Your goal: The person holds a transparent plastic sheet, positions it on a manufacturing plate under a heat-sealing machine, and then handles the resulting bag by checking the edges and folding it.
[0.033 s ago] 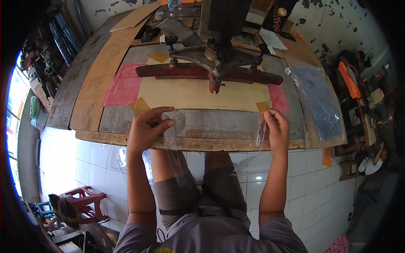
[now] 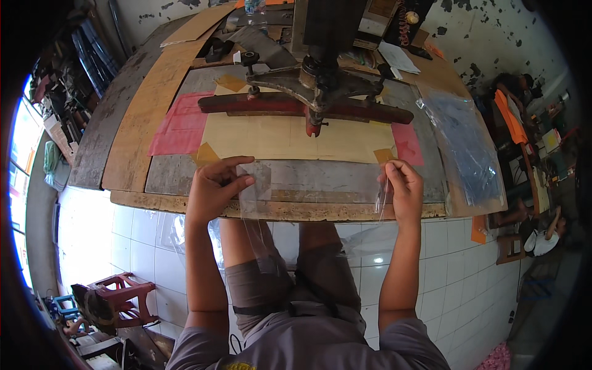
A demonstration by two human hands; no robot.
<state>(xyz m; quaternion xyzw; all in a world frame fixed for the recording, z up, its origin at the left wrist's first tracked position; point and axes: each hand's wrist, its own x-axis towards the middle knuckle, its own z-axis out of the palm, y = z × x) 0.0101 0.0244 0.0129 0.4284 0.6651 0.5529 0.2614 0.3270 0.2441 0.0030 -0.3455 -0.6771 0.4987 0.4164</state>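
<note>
A clear plastic sheet [image 2: 256, 194] stretches between my two hands above the front edge of the worktable, and its lower part hangs down in front of my legs. My left hand [image 2: 213, 188] has its thumb and index finger at the sheet's left edge; the fingers curled behind are partly hidden. At the right edge, my right hand [image 2: 404, 188] pinches the plastic between thumb and fingers. Just beyond them lies a pale yellow panel [image 2: 265, 143], with yellow-brown tape pieces at its near corners. A red bar [image 2: 265, 106] of a machine crosses over this panel.
Pink sheets [image 2: 179, 126] flank the panel. The machine's dark column [image 2: 324, 31] rises behind the bar. A stack of clear plastic [image 2: 465, 145] lies on the table's right. A red stool [image 2: 132, 299] stands at lower left. Other people are at the far right.
</note>
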